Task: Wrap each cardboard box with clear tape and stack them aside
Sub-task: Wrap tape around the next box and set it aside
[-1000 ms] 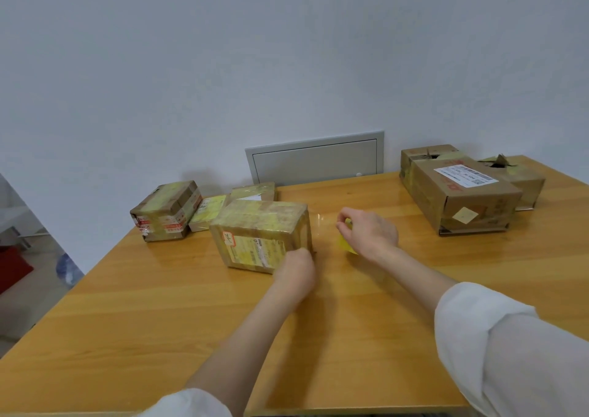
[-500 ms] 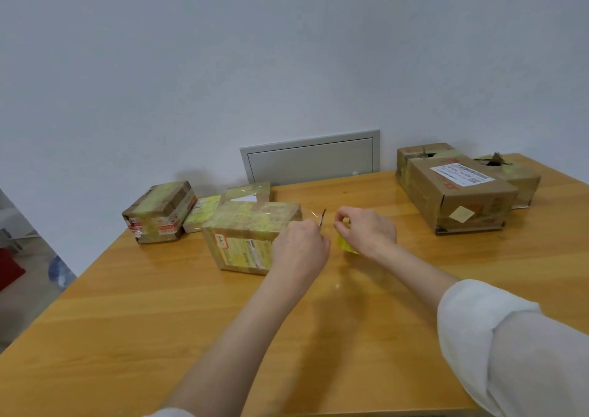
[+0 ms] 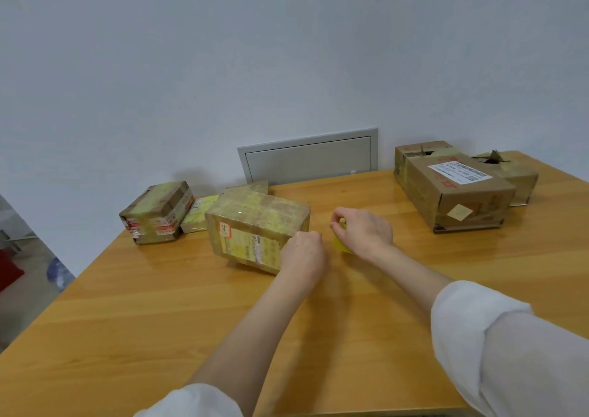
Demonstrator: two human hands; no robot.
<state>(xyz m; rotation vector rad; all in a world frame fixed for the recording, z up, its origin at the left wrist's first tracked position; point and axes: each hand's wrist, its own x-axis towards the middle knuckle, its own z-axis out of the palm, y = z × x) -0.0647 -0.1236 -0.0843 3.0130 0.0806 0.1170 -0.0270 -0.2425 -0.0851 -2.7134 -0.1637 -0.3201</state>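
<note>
The wooden table [image 3: 159, 321] carries a tape-wrapped box [image 3: 255, 222] near its middle, a small taped box [image 3: 156, 212] and a flat yellow packet [image 3: 199, 214] far left, and a labelled box [image 3: 455, 196] beside a torn box [image 3: 513, 177] far right.

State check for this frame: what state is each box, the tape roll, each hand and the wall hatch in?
Middle box, closed, tape-covered.
Left hand, at that box's right end, fingers hidden.
Right hand, grips the tape roll.
Labelled box, closed.
Far-right box, top torn open.
Left box, closed, taped.
Wall hatch, shut.
</note>
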